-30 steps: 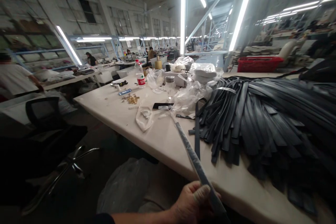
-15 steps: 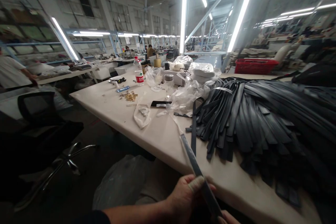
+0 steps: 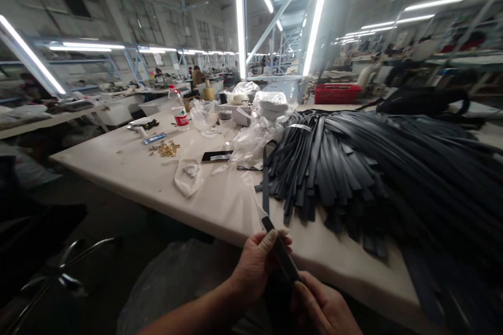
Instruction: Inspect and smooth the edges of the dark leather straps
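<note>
A black strap [image 3: 288,260] slants between my hands at the near edge of the table. My left hand [image 3: 255,257] is closed around its upper part, with the thumb on top; pale coverings show on the thumb and a fingertip. Lower down, my right hand [image 3: 324,303] pinches the same strap, its thumb along the side. A thin whitish strip [image 3: 257,201] runs from the strap's upper end toward the tabletop. Just beyond lies a large bundle of black straps [image 3: 326,162], tied with a pale band. The lower end of the held strap is hidden.
On the cream-covered table [image 3: 129,178] are gold metal pieces [image 3: 168,148], a plastic bag [image 3: 188,175], a dark phone-like slab [image 3: 216,156], a red-labelled bottle [image 3: 180,110] and a glass jar [image 3: 226,125]. A red basket [image 3: 337,94] stands behind. Chair legs [image 3: 70,267] are at lower left.
The view has swung right. My left hand now grips nearer the strap's upper end, and my right hand has come further into view, holding the strap below.
</note>
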### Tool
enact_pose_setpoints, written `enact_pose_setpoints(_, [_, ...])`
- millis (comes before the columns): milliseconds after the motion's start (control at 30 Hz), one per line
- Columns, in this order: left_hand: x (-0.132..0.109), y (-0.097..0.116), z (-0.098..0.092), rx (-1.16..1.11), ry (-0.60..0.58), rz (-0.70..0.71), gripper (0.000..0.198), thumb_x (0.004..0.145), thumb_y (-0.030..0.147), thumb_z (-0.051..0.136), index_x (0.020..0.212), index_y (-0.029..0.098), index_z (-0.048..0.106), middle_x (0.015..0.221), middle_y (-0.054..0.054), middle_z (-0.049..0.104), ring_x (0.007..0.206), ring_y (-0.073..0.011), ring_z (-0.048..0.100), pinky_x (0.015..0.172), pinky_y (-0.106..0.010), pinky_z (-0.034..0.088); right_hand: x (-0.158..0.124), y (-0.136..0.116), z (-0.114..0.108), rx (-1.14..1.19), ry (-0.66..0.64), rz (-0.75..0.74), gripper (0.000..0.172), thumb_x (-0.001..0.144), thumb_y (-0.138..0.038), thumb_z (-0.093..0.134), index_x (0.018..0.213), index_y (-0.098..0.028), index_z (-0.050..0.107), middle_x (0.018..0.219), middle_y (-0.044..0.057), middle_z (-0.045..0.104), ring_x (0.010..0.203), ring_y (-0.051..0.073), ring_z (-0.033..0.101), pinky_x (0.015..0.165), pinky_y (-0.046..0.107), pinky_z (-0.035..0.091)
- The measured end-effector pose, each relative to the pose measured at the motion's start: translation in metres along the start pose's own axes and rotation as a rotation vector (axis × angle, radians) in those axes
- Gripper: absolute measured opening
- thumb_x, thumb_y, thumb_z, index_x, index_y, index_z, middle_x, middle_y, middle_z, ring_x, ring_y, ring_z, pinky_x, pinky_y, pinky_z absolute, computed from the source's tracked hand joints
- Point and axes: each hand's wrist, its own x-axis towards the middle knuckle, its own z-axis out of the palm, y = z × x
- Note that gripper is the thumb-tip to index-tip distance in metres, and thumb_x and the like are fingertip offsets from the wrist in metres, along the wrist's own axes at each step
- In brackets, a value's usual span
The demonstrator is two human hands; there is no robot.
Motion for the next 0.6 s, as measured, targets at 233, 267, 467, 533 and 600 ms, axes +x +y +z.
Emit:
enact_pose_setpoints(233, [-0.01,-0.019,0.004,0.116,-0.185,-0.039,0.04,0.075,0.045,0.086,0.093,0.01,0.079,0.067,-0.005,0.069,0.054,-0.0084,0.056,0.053,-0.018,0.044,0.015,-0.019,0.004,-0.019,0.271,-0.191,0.056,0.1,-0.066,0.035,0.083,-0.018,0.058,0.068,0.004,0.059,0.064,0.018,0.057,0.058,0.027,0.041])
enact_pose_setpoints(267, [-0.008,-0.016,0.004,0.118,-0.173,-0.027,0.041,0.074,0.045,0.087,0.095,0.011,0.08,0.069,-0.005,0.07,0.056,-0.009,0.058,0.054,-0.018,0.045,0.014,-0.018,0.004,-0.011,0.275,-0.19,0.056,0.1,-0.065,0.035,0.081,-0.018,0.058,0.067,0.003,0.058,0.063,0.017,0.056,0.058,0.027,0.041])
enact_pose_setpoints(467, [0.007,0.0,0.007,0.032,-0.034,0.096,0.037,0.066,0.042,0.093,0.087,0.014,0.08,0.092,-0.009,0.077,0.082,-0.0166,0.069,0.076,-0.024,0.054,0.004,-0.008,0.005,-0.008,0.24,-0.124,0.054,0.103,-0.062,0.033,0.081,-0.019,0.056,0.064,-0.001,0.056,0.057,0.013,0.054,0.056,0.025,0.036])
enact_pose_setpoints(533, [0.004,-0.01,0.006,0.053,-0.089,-0.002,0.037,0.071,0.043,0.089,0.088,0.012,0.08,0.081,-0.008,0.075,0.071,-0.0156,0.067,0.064,-0.023,0.052,0.005,-0.006,0.004,0.0,0.257,-0.143,0.053,0.102,-0.062,0.035,0.08,-0.019,0.056,0.065,0.0,0.056,0.058,0.014,0.054,0.056,0.025,0.037])
enact_pose_setpoints(600, [0.0,-0.019,0.004,0.069,-0.136,-0.081,0.04,0.072,0.045,0.087,0.09,0.01,0.079,0.073,-0.007,0.071,0.06,-0.0138,0.061,0.053,-0.023,0.046,0.007,-0.004,0.003,0.006,0.286,-0.163,0.054,0.101,-0.063,0.036,0.079,-0.019,0.056,0.065,0.001,0.056,0.058,0.014,0.054,0.056,0.025,0.038])
